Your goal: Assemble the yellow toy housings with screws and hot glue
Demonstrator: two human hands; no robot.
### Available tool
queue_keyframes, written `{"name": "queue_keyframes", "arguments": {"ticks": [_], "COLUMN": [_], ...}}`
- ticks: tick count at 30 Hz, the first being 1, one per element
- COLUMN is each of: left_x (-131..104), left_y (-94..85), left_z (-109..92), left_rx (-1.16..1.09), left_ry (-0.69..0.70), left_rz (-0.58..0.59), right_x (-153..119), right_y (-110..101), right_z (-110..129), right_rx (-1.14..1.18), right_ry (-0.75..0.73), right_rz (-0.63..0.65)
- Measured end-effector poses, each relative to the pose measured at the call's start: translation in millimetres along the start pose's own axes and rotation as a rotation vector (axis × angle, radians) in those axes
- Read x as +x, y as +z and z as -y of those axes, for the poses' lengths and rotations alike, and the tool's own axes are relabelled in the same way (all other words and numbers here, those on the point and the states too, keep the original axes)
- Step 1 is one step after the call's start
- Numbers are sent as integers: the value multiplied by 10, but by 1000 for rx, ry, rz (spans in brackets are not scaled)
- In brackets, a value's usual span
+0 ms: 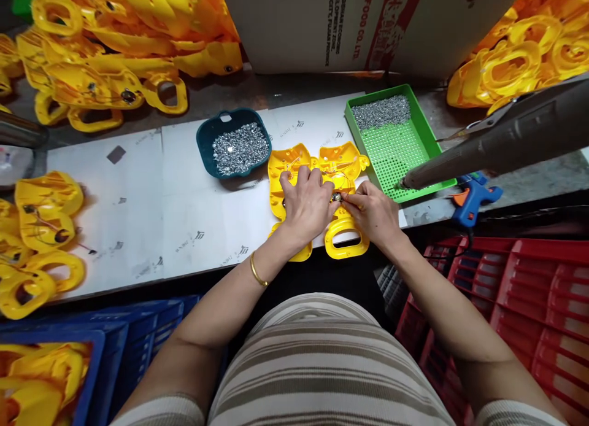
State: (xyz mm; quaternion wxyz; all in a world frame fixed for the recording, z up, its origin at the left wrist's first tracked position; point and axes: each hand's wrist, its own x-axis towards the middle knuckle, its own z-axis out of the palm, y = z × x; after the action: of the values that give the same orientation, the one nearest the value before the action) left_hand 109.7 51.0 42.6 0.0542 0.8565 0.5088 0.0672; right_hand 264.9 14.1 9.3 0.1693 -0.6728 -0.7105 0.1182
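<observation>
Two yellow plastic shell halves (340,159) lie side by side on the white board, hollow side up, each with a ring-shaped handle at the near end. My left hand (307,202) bends over the left half and grips it, its fingertips reaching toward the seam between the two. With thumb and forefinger closed, my right hand (373,211) pinches at a small dark round part (337,197) inside the right half. Thin wires run above that part. My left palm hides much of the left half's inside.
A dark teal tray (207,150) of small screws stands left of the shells, and a green basket (416,100) with more screws stands right. A grey tube (483,134) slants over the basket. A blue glue gun (473,199) lies beyond. Yellow shells (48,208) pile at left.
</observation>
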Motion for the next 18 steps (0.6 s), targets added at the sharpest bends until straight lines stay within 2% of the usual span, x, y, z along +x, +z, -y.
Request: {"name": "queue_keyframes", "arguments": {"ticks": [10,18], "left_x": [1,5], "left_y": [-2,-5], "left_z": [14,40], "left_rx": [-41,-21], "left_ry": [1,22], "left_rz": [-3,-9], "right_x": [-81,-60], "right_y": [-32,-49], "right_z": [-79,-36], "right_rx": [445,297], "right_ry": [42,12], "right_rz": [-76,-68]}}
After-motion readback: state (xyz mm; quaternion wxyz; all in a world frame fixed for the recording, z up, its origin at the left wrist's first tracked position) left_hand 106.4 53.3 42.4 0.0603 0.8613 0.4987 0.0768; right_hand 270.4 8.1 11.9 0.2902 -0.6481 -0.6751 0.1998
